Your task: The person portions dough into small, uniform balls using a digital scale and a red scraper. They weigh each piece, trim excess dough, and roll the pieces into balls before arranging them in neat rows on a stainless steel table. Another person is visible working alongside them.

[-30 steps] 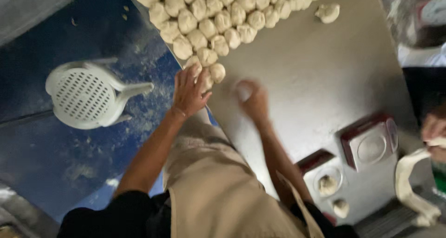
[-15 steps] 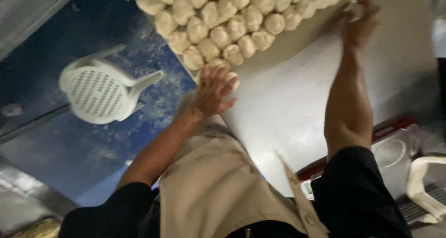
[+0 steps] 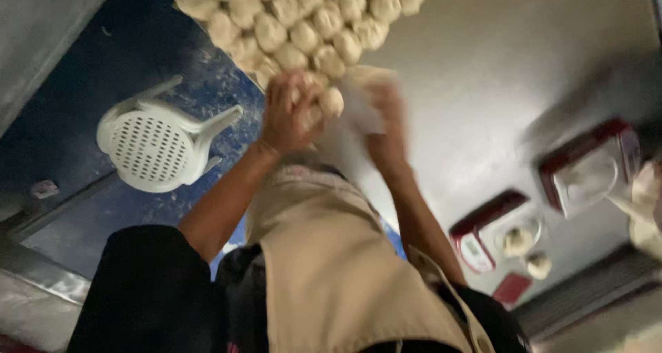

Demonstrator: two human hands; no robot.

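Rows of pale dough balls (image 3: 303, 15) lie packed together on a grey table top (image 3: 524, 56) at the top of the view. My left hand (image 3: 289, 115) lies at the near end of the rows, its fingers curled over the last dough ball (image 3: 332, 101). My right hand (image 3: 386, 118) is just to the right of it, blurred by motion, with a pale blurred lump at its fingertips. I cannot tell whether it holds dough. A beige apron (image 3: 331, 270) covers my front below the hands.
A white perforated plastic stool (image 3: 152, 143) stands on the blue floor at the left. Two red-and-white scales (image 3: 593, 167) (image 3: 493, 232) sit at the table's right, with small dough pieces (image 3: 517, 241) beside the nearer one. Another person's hand (image 3: 645, 187) shows at the right edge.
My right hand has swung back from the far right of the table to the near end of the dough rows, beside my left hand. My left hand's fingers have curled.
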